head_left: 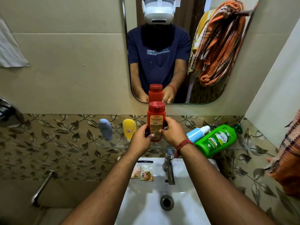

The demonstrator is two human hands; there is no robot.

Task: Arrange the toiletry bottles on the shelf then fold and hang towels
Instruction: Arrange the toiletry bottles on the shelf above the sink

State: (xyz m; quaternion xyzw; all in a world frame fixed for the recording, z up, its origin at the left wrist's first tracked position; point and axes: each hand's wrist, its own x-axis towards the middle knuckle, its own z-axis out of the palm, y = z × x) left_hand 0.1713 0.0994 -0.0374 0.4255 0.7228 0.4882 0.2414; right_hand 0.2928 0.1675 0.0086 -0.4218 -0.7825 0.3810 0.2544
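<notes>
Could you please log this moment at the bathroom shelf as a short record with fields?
held: red bottle, upright, label toward camera
left hand: grips its lower left side
right hand: grips its right side
standing left: grey bottle, yellow bottle
lying right: green bottle, blue-and-white bottle
below: sink, tap

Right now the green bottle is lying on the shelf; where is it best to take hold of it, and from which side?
Probably around the middle of the green bottle, from above. It lies tilted on its side, the pump end up to the right, against the blue bottle, so its broad upper face is free. The pump neck looks too thin for a secure grip.
</notes>
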